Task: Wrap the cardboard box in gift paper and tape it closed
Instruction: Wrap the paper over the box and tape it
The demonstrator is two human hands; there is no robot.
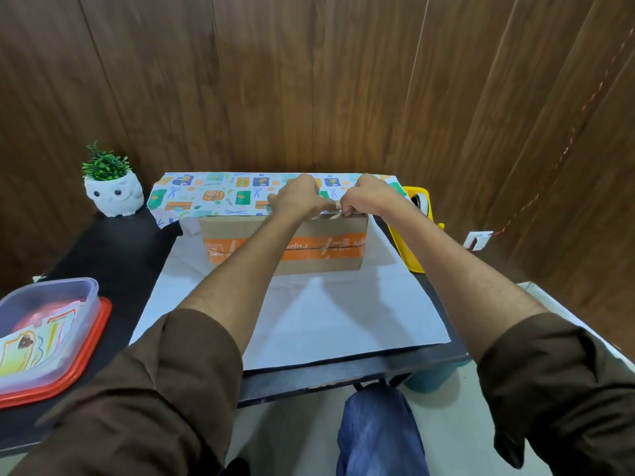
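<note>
Left of the grip: owl planter [114, 195] and lidded plastic container [44, 329] on the dark table [113, 255], well apart from the work. Cardboard box [285, 247] sits on the white underside of the gift paper [213, 195], long axis running left to right, orange-taped face toward the person. Left hand [298, 197] and right hand [366, 197], fingers curled closed, pinch the folded printed paper edge on the box's top rear edge. Right of the grip: yellow tape dispenser [417, 231], near the box.
</note>
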